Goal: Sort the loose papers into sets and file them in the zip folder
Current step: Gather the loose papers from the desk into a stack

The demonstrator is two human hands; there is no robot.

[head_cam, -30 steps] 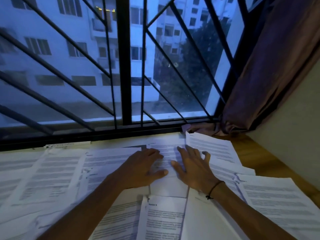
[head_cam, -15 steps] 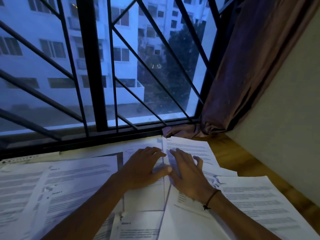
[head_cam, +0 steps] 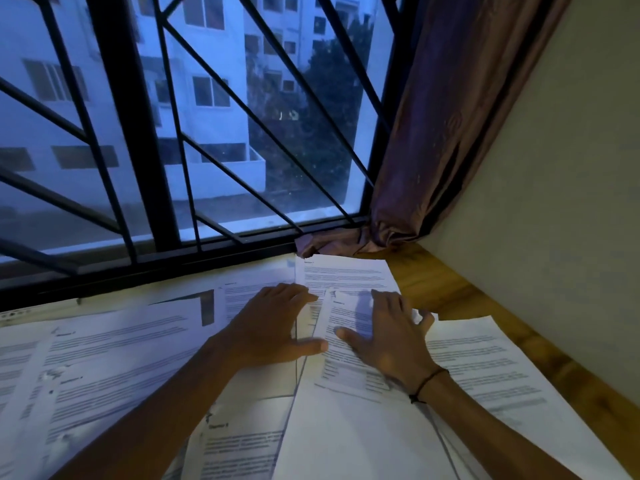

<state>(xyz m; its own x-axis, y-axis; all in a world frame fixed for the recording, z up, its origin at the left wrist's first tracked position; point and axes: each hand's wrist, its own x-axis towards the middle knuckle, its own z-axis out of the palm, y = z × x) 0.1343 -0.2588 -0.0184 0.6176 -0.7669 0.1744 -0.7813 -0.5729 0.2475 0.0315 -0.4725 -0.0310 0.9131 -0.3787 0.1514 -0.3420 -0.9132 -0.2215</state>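
Printed white papers cover the wooden table [head_cam: 450, 289] under the window. My left hand [head_cam: 273, 327] lies flat on a sheet [head_cam: 242, 292] near the table's far edge, fingers straight. My right hand [head_cam: 388, 337] presses flat on a tilted printed sheet [head_cam: 346, 327] just right of it, fingers spread. That sheet overlaps another page [head_cam: 346, 271] at the far right corner. More pages lie at the left [head_cam: 104, 358], at the right [head_cam: 485, 362] and in front [head_cam: 242, 441]. A strip with a zip-like edge [head_cam: 34, 311] shows at the far left under the papers.
A barred window [head_cam: 138, 133] rises right behind the table. A brown curtain [head_cam: 433, 133] hangs at the right corner, its hem bunched on the table. A plain wall [head_cam: 571, 202] bounds the right side. Bare wood shows along the right edge.
The view has swung to the right. My right hand has slid a sheet rightward, away from my left hand, and the gap between the two hands has widened.
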